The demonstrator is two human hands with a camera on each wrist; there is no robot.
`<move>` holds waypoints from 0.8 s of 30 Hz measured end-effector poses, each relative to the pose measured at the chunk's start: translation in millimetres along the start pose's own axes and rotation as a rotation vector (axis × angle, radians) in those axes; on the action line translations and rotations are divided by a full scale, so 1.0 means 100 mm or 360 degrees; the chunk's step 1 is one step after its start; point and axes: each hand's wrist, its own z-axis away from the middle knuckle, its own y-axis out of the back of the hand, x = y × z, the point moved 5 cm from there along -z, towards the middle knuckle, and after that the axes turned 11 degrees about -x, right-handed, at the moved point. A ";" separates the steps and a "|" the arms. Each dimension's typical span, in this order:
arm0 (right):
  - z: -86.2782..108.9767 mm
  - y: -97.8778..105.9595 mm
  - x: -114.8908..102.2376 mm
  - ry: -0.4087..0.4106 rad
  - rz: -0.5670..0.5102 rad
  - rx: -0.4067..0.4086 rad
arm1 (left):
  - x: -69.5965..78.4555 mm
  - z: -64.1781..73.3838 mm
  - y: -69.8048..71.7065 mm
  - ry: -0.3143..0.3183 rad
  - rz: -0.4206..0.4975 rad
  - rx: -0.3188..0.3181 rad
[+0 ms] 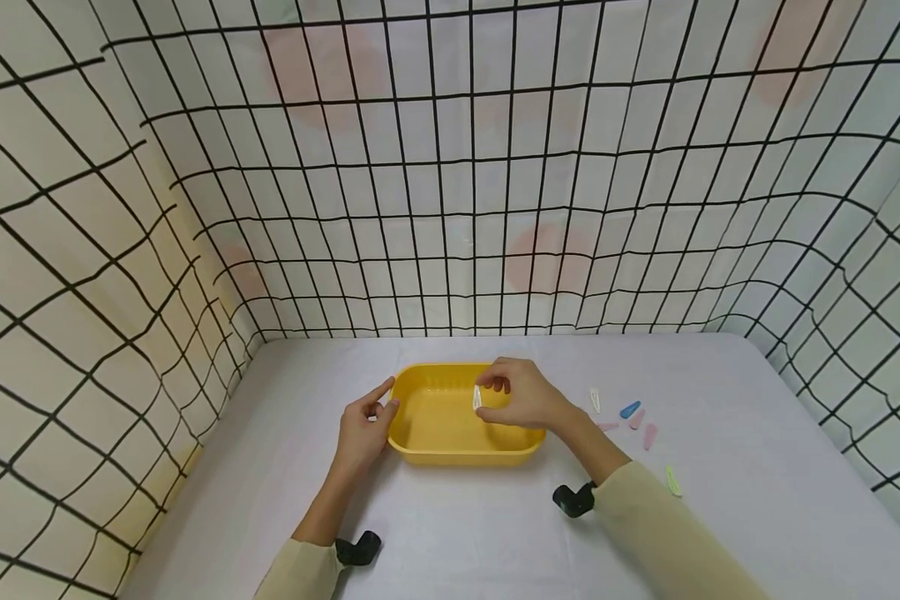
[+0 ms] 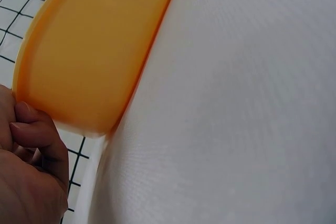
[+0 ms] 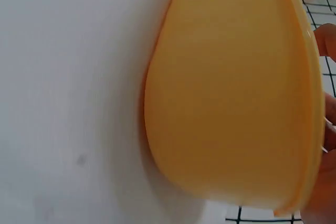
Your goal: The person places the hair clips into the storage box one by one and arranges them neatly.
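Observation:
A yellow plastic tray [image 1: 465, 458] with rounded corners stands on the white tabletop. My left hand [image 1: 365, 429] grips its left end, thumb at the rim; the left wrist view shows the curled fingers [image 2: 39, 135] against the tray's end. Above the tray's right half, my right hand [image 1: 527, 395] pinches a white snap hair clip [image 1: 477, 397] between thumb and fingertips. In the right wrist view the tray's outer wall [image 3: 226, 103] hides most of that hand, and the clip cannot be made out there.
Right of the tray lie loose hair clips: a white one [image 1: 595, 401], a blue one [image 1: 630, 409], a green one [image 1: 672, 481] and pink ones [image 1: 649, 437]. Black wire grid panels [image 1: 472, 208] enclose the table's back and sides.

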 end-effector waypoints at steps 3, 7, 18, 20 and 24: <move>-0.10 -0.11 -0.05 -0.0045 -0.0014 -0.0029 | -0.01 0.00 0.01 0.0002 -0.0006 0.0010; -0.24 -0.25 -0.12 -0.0139 -0.0039 -0.0073 | -0.02 -0.01 0.01 -0.0035 -0.0011 0.0016; -0.54 -0.53 -0.29 -0.0055 -0.0050 -0.0158 | -0.01 -0.01 0.00 -0.0105 0.0011 -0.0007; -0.58 -0.57 -0.30 -0.0069 -0.0053 -0.0184 | 0.00 -0.01 0.01 -0.0102 0.0006 -0.0009; -0.65 -0.65 -0.31 -0.0072 -0.0046 -0.0220 | 0.00 0.00 0.01 -0.0108 0.0002 -0.0010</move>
